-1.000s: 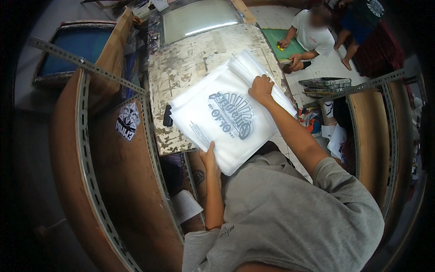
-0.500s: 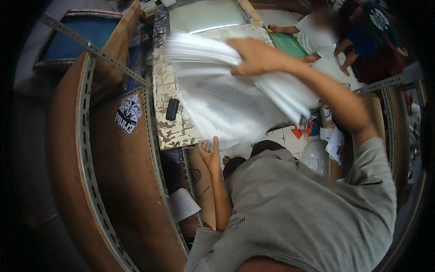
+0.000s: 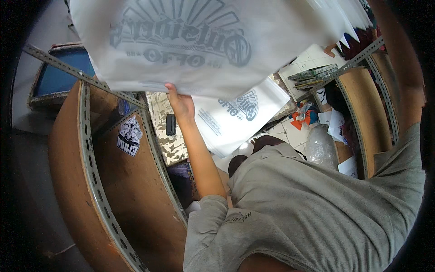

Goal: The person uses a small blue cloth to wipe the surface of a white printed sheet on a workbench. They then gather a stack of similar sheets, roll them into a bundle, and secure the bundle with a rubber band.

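Two lots of printed, milky-white sheets show: the raised sheets (image 3: 181, 54) fill the upper view, and the lower sheets (image 3: 231, 124) lie on a worn, paint-blotched table (image 3: 171, 152) near a small black object (image 3: 171, 124). The left hand (image 3: 183, 106) is at the raised sheets' lower edge, thumb overlapping it; whether it pinches them I cannot tell. The right hand is out of view. Brown shelves (image 3: 136, 199) in slotted metal frames flank both sides; a blue-centred frame (image 3: 63, 70) sits upper left, a clear plastic bag (image 3: 321, 147) near pale floor tiles (image 3: 290, 131).
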{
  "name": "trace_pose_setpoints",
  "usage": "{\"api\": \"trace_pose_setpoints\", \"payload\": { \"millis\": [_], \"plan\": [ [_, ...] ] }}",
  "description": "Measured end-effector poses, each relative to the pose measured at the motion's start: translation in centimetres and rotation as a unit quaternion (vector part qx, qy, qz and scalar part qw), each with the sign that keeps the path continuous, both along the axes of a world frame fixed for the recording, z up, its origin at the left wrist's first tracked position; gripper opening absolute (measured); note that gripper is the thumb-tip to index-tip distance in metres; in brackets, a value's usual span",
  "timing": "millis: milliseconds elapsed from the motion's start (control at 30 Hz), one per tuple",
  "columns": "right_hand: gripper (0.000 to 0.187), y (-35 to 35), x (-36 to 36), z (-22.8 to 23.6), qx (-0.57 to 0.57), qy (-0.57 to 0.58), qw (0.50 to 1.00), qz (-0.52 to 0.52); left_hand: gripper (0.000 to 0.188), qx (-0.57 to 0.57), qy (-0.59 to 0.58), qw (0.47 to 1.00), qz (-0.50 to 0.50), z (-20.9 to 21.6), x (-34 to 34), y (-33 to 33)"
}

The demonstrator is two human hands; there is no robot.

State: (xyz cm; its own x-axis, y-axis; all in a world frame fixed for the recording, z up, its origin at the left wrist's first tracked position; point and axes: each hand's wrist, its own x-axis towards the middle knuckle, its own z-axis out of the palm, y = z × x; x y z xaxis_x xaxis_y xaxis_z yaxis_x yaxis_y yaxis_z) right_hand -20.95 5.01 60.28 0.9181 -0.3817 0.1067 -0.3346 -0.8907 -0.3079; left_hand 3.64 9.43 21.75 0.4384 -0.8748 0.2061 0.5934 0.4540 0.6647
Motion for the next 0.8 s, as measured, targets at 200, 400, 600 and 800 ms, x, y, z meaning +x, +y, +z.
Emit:
{"api": "trace_pose_setpoints", "payload": {
  "millis": [200,400,600,800],
  "plan": [
    [0.039,-2.2,-7.0,-6.8,0.052,-0.108,0.976,-0.184,0.071,0.149,-0.029,0.988,-0.038,3.3,1.6,-2.5],
    [0.039,5.3,-6.7,-30.4,0.409,-0.506,0.579,-0.491,0.074,0.211,-0.550,0.806,0.062,14.7,10.4,-3.0],
    [0.040,18.4,9.2,-43.3,0.747,-0.592,0.025,-0.300,0.044,0.044,-0.883,0.441,-0.153,22.8,2.7,-16.0],
    [0.043,20.8,15.9,-41.4,0.749,-0.622,-0.057,-0.223,0.049,-0.124,-0.893,0.275,-0.333,16.0,-9.2,-23.3]
  ]
}}
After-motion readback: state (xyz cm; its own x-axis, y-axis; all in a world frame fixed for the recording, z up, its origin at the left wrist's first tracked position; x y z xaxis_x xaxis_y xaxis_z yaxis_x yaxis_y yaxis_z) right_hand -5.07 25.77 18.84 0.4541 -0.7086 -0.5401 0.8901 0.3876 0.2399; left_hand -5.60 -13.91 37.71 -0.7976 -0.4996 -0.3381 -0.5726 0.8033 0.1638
